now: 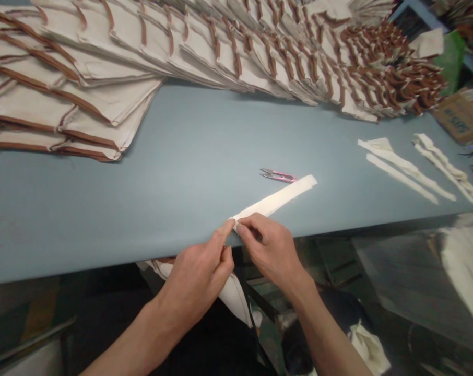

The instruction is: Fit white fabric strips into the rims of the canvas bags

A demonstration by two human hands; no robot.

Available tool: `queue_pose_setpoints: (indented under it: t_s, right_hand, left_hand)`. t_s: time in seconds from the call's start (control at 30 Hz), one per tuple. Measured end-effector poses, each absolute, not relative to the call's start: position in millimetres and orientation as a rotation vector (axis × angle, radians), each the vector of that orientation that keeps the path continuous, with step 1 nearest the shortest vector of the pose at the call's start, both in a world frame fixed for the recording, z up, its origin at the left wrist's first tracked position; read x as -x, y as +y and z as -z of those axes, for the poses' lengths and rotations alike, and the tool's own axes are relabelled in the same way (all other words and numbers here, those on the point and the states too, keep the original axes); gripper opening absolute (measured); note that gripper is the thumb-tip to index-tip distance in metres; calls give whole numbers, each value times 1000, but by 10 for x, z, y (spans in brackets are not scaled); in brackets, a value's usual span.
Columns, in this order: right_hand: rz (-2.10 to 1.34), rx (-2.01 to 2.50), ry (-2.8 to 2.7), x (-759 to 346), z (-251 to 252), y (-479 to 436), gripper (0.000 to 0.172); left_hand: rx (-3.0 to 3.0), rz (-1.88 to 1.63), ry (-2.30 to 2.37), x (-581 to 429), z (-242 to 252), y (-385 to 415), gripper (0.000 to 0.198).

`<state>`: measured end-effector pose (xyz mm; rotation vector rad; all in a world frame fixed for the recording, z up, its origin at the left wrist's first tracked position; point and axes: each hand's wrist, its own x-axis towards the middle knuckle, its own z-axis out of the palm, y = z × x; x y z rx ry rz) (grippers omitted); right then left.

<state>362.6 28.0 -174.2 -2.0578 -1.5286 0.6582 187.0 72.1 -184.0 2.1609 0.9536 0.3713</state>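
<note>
A cream fabric strip (278, 199) lies at a slant over the front edge of the blue-grey table. My right hand (271, 245) pinches its near end between thumb and index finger. Close against it, my left hand (201, 274) is closed, its index fingertip at the same end of the strip and its thumb curled below. Beneath my left hand hangs pale cloth (236, 297) with some brown edging; whether it joins the strip is hidden by my hands. Pink-handled thread snips (279, 176) rest just beyond the strip, blades pointing left.
Overlapping cream fabric pieces (205, 47) with brown edging run along the back of the table (189, 136), and a further stack (83, 112) sits at left. Several loose cream strips (406, 164) lie at right, near a cardboard box (458, 117).
</note>
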Motion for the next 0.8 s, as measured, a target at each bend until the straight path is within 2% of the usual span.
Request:
queue_pose_setpoints:
  t_s: [0.27, 0.47, 0.57, 0.67, 0.8]
  right_hand:
    - [-701, 2024, -1418, -3650, 1782, 295, 22]
    - [-712, 1983, -1346, -3663, 1825, 287, 23]
    - [-704, 1949, -1304, -3641, 1829, 278, 21]
    - [-731, 1878, -1228, -3650, 1838, 276, 20]
    - [-750, 1734, -1006, -3754, 1891, 296, 28]
  left_hand:
    - [-2393, 38, 1055, -2018, 1808, 719, 37]
    - [-2354, -9, 1116, -1933, 1767, 668, 23]
    - [-2380, -38, 1139, -1907, 1758, 643, 38]
    - [-2472, 179, 1069, -1983, 1697, 654, 58]
    - [-2494, 472, 1074, -2129, 1565, 693, 56]
